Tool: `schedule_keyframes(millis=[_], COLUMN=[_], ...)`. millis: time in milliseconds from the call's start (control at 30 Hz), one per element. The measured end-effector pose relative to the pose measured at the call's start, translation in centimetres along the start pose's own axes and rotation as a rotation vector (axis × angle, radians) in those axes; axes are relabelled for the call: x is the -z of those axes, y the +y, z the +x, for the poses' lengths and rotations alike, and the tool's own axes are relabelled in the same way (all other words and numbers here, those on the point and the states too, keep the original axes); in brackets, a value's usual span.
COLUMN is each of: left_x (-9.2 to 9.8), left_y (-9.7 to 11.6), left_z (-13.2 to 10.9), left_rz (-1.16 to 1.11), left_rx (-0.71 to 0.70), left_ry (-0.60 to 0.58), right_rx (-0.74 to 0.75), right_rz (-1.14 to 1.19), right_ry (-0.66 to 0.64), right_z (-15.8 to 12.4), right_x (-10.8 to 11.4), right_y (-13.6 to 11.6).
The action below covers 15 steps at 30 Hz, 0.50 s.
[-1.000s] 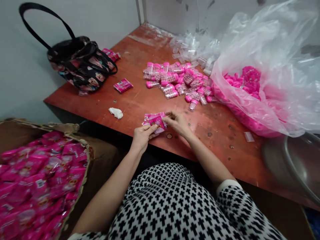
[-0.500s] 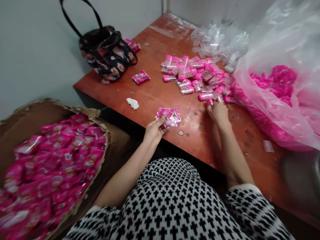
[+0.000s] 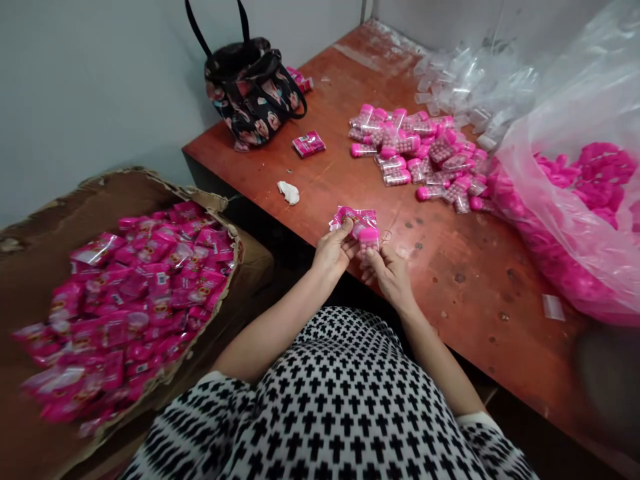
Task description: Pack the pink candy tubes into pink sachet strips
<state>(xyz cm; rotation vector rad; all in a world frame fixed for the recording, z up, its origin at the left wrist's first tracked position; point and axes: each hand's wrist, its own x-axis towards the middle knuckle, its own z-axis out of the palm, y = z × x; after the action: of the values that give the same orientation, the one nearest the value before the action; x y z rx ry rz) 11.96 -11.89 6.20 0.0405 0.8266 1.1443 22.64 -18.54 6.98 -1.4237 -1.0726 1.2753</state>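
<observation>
My left hand (image 3: 333, 252) pinches a small pink and clear plastic packet (image 3: 356, 219) at the near edge of the red-brown table (image 3: 450, 260). Close beside it, my right hand (image 3: 389, 273) grips a small clear tube with a pink cap (image 3: 369, 239), the cap pointing up against the packet's opening. A heap of the same pink-capped tubes (image 3: 415, 150) lies further back on the table. To my left, a cardboard box (image 3: 55, 220) holds many filled pink packets (image 3: 135, 293).
A dark flowered handbag (image 3: 253, 97) stands at the table's back left corner, with one pink packet (image 3: 309, 143) and a white crumpled scrap (image 3: 289, 193) near it. A large clear bag of pink caps (image 3: 575, 200) fills the right side; clear empty tubes (image 3: 465, 80) lie behind.
My right hand reached to the tube heap, took one tube and came back to the packet in my left hand. The camera view has swung left.
</observation>
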Motion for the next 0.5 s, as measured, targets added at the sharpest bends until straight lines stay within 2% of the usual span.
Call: schedule_keyframes(millis=[133, 267, 400, 500], left_x=[0.0, 0.1, 0.1, 0.0], left_y=[0.0, 0.4, 0.5, 0.4], left_z=[-0.2, -0.2, -0.2, -0.2], left_rz=[0.062, 0.215, 0.307, 0.342], left_rx=[-0.045, -0.081, -0.079, -0.053], left_ry=[-0.071, -0.197, -0.296, -0.294], right_rx=[-0.012, -0.017, 0.05, 0.114], right_rz=[0.01, 0.059, -0.009, -0.115], right_ry=[-0.011, -0.062, 0.005, 0.056], right_z=[0.3, 0.5, 0.7, 0.8], right_x=[-0.1, -0.1, 0.0, 0.1], right_y=[0.4, 0.7, 1.1, 1.4])
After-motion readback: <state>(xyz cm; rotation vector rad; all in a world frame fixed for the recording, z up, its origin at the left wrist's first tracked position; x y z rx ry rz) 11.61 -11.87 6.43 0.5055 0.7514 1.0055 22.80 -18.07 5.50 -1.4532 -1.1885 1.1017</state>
